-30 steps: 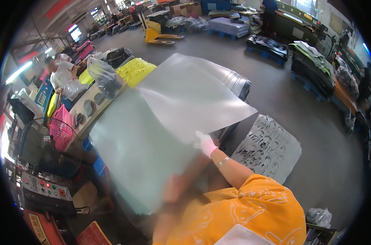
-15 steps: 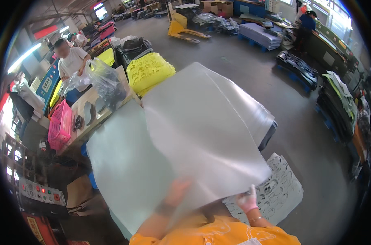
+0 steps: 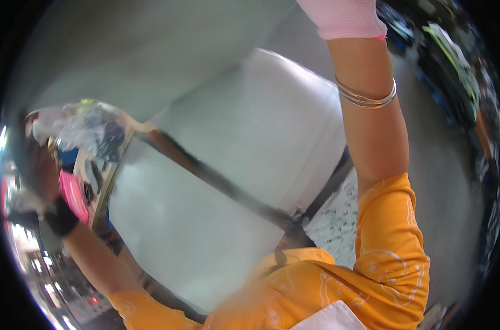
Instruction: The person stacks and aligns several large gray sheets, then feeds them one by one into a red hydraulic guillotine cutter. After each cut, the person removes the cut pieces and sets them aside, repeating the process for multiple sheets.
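Observation:
A large smooth grey sheet (image 3: 167, 49) is raised in front of me and spans the space between my two hands. My right hand (image 3: 346, 16), in a pink knitted glove, is high at the upper edge of the view, at the sheet's right side. Its fingers are cut off by the frame. At the far left my left hand (image 3: 41, 170), blurred, grips the sheet's left side; a black band circles that wrist. Below the raised sheet lie a pale sheet (image 3: 195, 220) on the left and a stack of pale sheets (image 3: 288, 126) on the right, with a dark gap between.
Left of the pale sheet stands a wooden table (image 3: 109, 192) with a clear plastic bag (image 3: 90, 129) and a pink basket (image 3: 73, 195). A control panel (image 3: 87, 308) is at lower left. A sheet with cut-outs (image 3: 338, 217) lies right. Stacked material (image 3: 448, 82) lines the far right.
Both my hands have risen and spread apart, lifting the grey sheet off the stacks. My left hand has gone far left, my right hand up to the top edge. The raised sheet now blocks the room behind.

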Available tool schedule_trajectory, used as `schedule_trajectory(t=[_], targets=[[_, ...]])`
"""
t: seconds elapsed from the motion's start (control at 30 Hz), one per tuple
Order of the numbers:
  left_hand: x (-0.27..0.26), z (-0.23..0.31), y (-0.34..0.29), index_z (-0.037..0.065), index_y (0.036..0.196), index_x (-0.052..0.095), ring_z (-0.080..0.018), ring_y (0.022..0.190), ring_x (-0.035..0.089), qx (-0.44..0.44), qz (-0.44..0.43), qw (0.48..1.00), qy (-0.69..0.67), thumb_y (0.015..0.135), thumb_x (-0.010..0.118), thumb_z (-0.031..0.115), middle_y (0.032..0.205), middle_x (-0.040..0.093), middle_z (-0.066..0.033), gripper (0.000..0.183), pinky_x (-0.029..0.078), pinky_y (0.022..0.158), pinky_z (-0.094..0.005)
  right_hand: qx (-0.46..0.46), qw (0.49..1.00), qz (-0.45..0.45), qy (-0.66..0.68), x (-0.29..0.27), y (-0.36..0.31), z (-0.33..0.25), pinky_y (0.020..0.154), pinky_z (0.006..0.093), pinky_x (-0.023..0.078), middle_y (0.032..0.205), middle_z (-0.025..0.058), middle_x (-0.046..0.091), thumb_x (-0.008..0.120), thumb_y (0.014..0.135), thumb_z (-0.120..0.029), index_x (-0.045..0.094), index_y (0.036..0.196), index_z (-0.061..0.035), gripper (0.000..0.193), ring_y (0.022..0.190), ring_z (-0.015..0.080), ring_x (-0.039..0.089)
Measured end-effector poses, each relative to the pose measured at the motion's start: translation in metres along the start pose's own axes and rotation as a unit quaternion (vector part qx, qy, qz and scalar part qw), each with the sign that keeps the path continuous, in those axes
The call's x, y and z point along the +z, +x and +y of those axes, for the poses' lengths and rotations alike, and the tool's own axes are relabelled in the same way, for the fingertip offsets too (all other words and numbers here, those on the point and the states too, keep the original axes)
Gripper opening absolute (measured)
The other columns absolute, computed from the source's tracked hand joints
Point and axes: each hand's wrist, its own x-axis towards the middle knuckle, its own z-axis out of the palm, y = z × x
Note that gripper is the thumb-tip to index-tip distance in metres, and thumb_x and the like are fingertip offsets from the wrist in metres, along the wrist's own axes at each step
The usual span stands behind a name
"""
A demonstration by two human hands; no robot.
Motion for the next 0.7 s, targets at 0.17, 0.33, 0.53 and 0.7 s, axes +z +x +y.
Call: schedule_trajectory(t=[0.17,0.33,0.53,0.7], targets=[[0.019,-0.141,-0.151,-0.003,0.131,0.051,-0.0231,0.112,0.056,-0.055,0.313,0.791,0.524,0.099,0.041,0.015,0.124,0.059,-0.0135,0.038,0.044,0.099,-0.0375,-0.032,0.972,-0.021,-0.233,-0.053,-0.130,0.012,0.076,0.0330,0.055,0.107,0.0134,0.063,0.059,0.087,-0.006,0.061,0.114,0.0005,0.028,0.094,0.0227,0.063],[0.040,-0.376,-0.304,-0.004,0.129,0.050,-0.0324,0.120,0.048,-0.246,0.500,0.828,-0.061,0.101,0.043,0.031,0.131,0.052,-0.0206,0.045,0.036,0.105,-0.0441,0.490,0.762,0.349,0.240,-0.068,-0.326,0.015,0.092,0.0333,0.049,0.119,0.0082,0.063,0.060,0.090,-0.016,0.059,0.120,0.0033,0.035,0.111,0.0179,0.058],[0.045,-0.446,-0.328,0.002,0.134,0.042,-0.0277,0.124,0.045,-0.591,0.147,0.636,0.474,0.084,0.068,0.021,0.129,0.050,-0.0176,0.060,0.033,0.107,-0.0436,0.737,0.557,0.362,-0.126,-0.036,-0.461,0.023,0.079,0.0352,0.051,0.107,0.0118,0.066,0.061,0.087,-0.026,0.062,0.106,0.0030,0.034,0.095,0.0198,0.063],[0.124,-0.430,-0.246,-0.002,0.151,0.010,-0.0404,0.143,0.013,-0.326,0.109,0.679,0.649,0.074,0.079,0.038,0.152,0.014,-0.0308,0.110,0.015,0.115,-0.0496,0.712,0.661,0.033,-0.235,-0.020,-0.417,0.035,0.084,0.0457,0.049,0.104,0.0287,0.060,0.054,0.085,-0.021,0.056,0.108,0.0076,0.037,0.094,0.0399,0.061]])
